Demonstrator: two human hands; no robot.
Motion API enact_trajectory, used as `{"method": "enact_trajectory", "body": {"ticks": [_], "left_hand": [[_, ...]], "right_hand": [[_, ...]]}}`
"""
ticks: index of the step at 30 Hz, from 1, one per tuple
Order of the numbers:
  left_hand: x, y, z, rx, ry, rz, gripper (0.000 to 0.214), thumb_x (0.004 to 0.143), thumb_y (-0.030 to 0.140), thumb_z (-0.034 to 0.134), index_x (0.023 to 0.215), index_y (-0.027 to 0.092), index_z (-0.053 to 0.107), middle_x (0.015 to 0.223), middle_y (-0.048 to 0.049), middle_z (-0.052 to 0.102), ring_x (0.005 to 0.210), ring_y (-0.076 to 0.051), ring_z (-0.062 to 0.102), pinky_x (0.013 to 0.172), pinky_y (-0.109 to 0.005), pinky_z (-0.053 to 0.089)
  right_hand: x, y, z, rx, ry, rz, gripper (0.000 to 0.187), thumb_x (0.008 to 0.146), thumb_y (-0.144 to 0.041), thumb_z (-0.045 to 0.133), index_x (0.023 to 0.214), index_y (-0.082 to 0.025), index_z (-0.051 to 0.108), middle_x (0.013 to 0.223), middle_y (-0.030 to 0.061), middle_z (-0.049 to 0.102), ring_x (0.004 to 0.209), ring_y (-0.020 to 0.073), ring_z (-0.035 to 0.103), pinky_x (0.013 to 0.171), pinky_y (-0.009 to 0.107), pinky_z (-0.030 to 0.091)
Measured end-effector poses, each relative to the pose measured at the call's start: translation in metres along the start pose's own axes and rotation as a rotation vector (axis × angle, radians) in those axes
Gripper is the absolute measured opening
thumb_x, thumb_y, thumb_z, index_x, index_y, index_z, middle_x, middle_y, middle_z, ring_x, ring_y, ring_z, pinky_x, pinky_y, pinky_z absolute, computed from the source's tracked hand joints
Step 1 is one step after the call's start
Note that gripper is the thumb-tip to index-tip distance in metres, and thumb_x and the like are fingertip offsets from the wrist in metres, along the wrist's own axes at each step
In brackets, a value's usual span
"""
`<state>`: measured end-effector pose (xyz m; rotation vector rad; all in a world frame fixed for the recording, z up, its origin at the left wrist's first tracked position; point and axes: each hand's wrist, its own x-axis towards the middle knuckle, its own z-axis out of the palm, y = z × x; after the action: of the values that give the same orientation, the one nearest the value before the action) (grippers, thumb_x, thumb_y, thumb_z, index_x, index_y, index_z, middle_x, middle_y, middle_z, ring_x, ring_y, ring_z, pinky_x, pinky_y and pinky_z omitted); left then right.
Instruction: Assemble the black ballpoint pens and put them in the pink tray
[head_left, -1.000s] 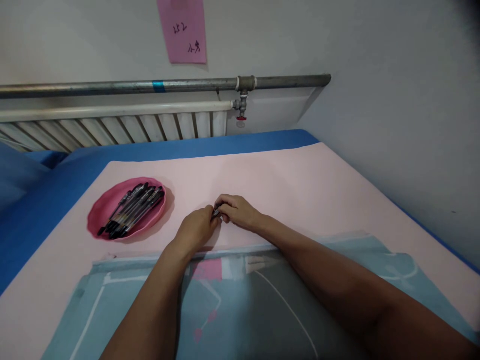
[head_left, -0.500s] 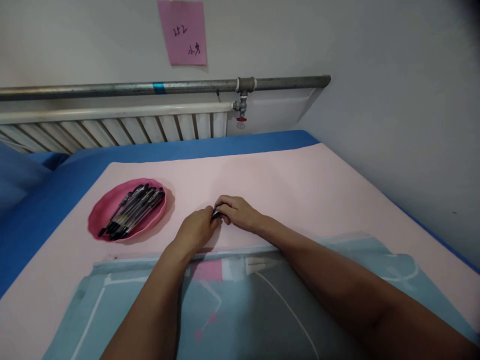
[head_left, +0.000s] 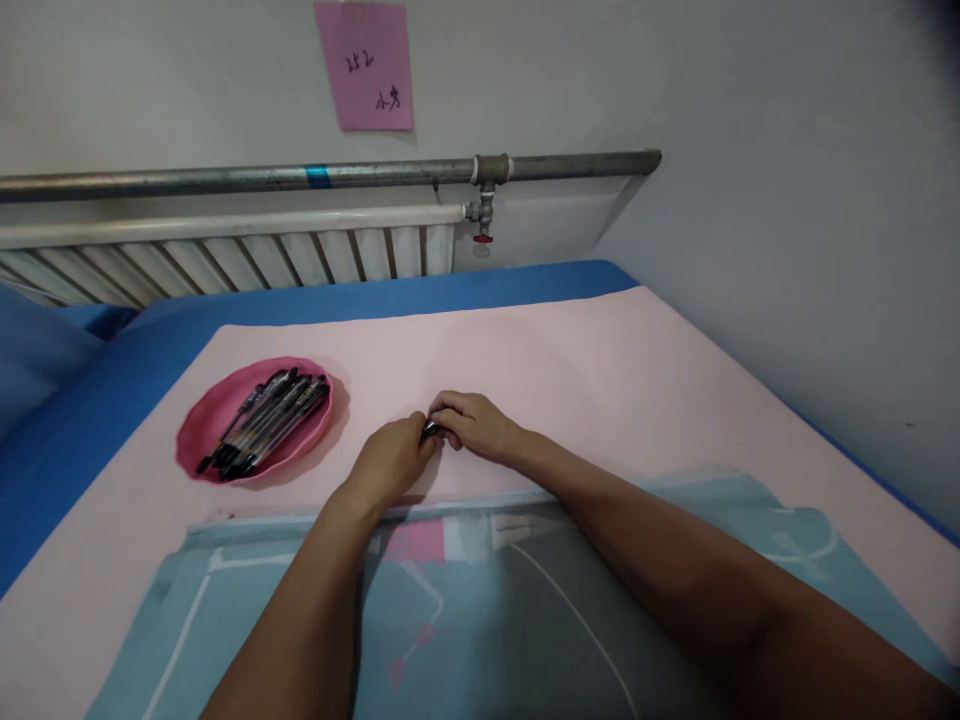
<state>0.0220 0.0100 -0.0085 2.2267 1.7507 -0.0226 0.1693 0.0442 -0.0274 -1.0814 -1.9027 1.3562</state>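
Both my hands meet above the pink surface, their fingers closed around one pen (head_left: 430, 428). Only a short dark, shiny piece of the pen shows between them. My left hand (head_left: 394, 455) grips it from the left, thumb on top. My right hand (head_left: 474, 424) pinches it from the right with curled fingers. The rest of the pen is hidden by the hands. To the left stands a pink scalloped plate (head_left: 196, 425) with several clear-barrelled, black-capped pens (head_left: 266, 425) lying in a slanted pile.
A light blue patterned cloth (head_left: 247, 590) lies under my forearms on the pink sheet (head_left: 570, 370). Blue fabric (head_left: 375, 298) borders the sheet. Behind are a white radiator (head_left: 300, 255), a metal pipe (head_left: 225, 180) with a red-handled valve (head_left: 483, 239), and a pink note (head_left: 371, 75) on the wall.
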Motion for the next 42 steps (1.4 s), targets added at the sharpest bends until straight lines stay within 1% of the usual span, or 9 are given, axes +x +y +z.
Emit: {"method": "enact_trajectory", "body": {"ticks": [9,19,27,31,42], "left_hand": [[0.0008,-0.0005,-0.0001,0.014,-0.002,-0.004,0.027,0.087,0.033,0.035,0.098,0.018,0.054,0.092,-0.0110,0.067,0.082,-0.025,0.062,0.063,-0.030,0.039],[0.0006,0.0002,-0.0005,0.008,-0.011,-0.016,0.031,0.087,0.036,0.035,0.101,0.017,0.055,0.092,-0.0112,0.067,0.083,-0.024,0.062,0.064,-0.029,0.039],[-0.0006,0.0008,-0.0014,0.003,0.002,-0.008,0.031,0.087,0.035,0.035,0.102,0.016,0.055,0.093,-0.0118,0.067,0.083,-0.025,0.063,0.065,-0.030,0.040],[0.0000,0.0007,-0.0003,-0.003,0.005,-0.006,0.032,0.088,0.037,0.034,0.101,0.016,0.055,0.092,-0.0117,0.067,0.082,-0.024,0.062,0.065,-0.030,0.040],[-0.0004,0.0007,-0.0006,0.008,0.004,-0.007,0.029,0.087,0.035,0.035,0.099,0.017,0.055,0.092,-0.0114,0.067,0.083,-0.025,0.063,0.063,-0.030,0.039]], "right_hand": [[-0.0008,-0.0018,0.0001,0.006,0.006,0.003,0.013,0.080,-0.017,0.043,0.074,-0.017,0.054,0.047,-0.0066,0.047,0.045,0.0078,0.046,0.049,0.019,0.037],[-0.0001,-0.0011,0.0008,0.015,0.012,0.013,0.011,0.080,-0.017,0.043,0.077,-0.016,0.054,0.046,-0.0071,0.046,0.044,0.0076,0.046,0.048,0.019,0.037],[-0.0003,-0.0015,0.0012,0.023,-0.001,0.014,0.012,0.081,-0.018,0.043,0.076,-0.016,0.054,0.047,-0.0068,0.047,0.044,0.0072,0.045,0.047,0.019,0.037],[-0.0006,-0.0025,0.0013,0.018,0.011,0.009,0.012,0.081,-0.017,0.044,0.076,-0.016,0.054,0.047,-0.0071,0.046,0.044,0.0073,0.046,0.049,0.019,0.038],[0.0000,-0.0009,0.0006,0.029,-0.007,0.012,0.012,0.081,-0.018,0.044,0.075,-0.016,0.054,0.048,-0.0069,0.047,0.044,0.0071,0.045,0.048,0.019,0.037]]}}
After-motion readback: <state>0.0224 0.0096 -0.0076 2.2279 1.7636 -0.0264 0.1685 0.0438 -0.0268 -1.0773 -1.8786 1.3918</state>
